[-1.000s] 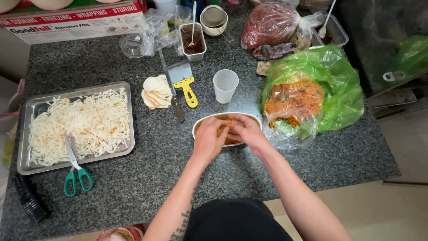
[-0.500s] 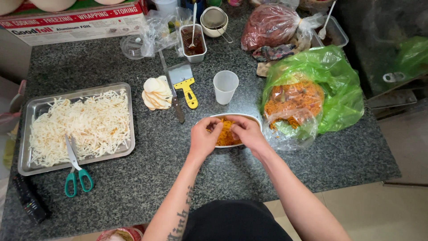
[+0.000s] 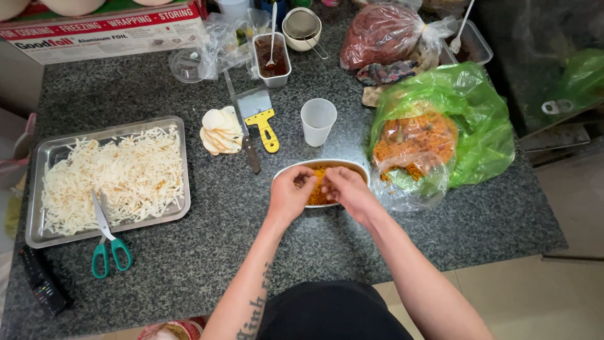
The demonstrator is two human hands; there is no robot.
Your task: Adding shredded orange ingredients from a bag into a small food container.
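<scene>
1. Metal tray point(image 3: 38, 236) of pale shredded strips at the left of the speckled worktop point(image 3: 207, 252); green-handled scissors point(image 3: 104, 242) lie across its near rim.
2. Stack of round wafers point(image 3: 221, 130), knife point(image 3: 242, 129) and yellow-handled scraper point(image 3: 261, 116) near centre.
3. Left hand point(image 3: 290, 196) and right hand point(image 3: 346, 192) meet over a white bowl point(image 3: 314, 165) of orange shreds; fingers bent, buried in the shreds; grip cannot be told.
4. Plastic cup point(image 3: 318, 121) behind bowl; green bag point(image 3: 465, 126) of orange shreds beside it, right.
</scene>
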